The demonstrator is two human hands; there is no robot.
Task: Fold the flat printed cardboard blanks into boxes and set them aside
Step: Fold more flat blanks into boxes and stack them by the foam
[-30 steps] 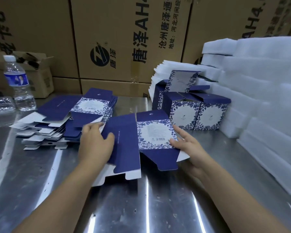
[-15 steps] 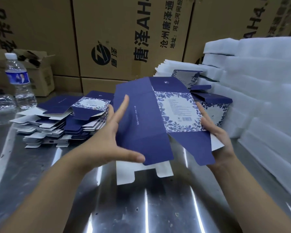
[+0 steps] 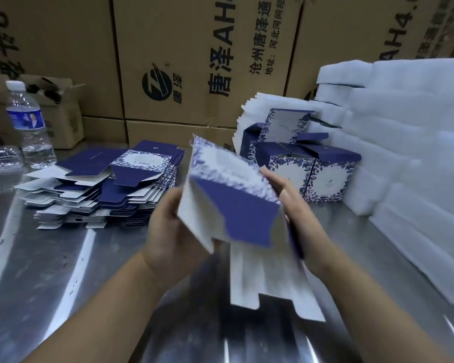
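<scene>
A blue and white printed cardboard blank (image 3: 236,203) is held above the steel table, partly squared into a box shape, its white flaps hanging down toward me and blurred by motion. My left hand (image 3: 168,226) grips its left side. On the right side my right hand (image 3: 286,195) holds it with fingers lying along the floral panel. A stack of flat blanks (image 3: 102,189) lies on the table to the left. Several folded boxes (image 3: 312,169) stand at the back right.
The steel table (image 3: 50,271) carries a water bottle (image 3: 29,127) and a clear plastic tray (image 3: 0,158) at far left. White foam sheets (image 3: 417,153) are piled along the right. Big brown cartons (image 3: 194,61) form a wall behind.
The blank was picked up flat from the table, lifted, and is now pushed open between both hands into a box shape, with its flaps swinging down.
</scene>
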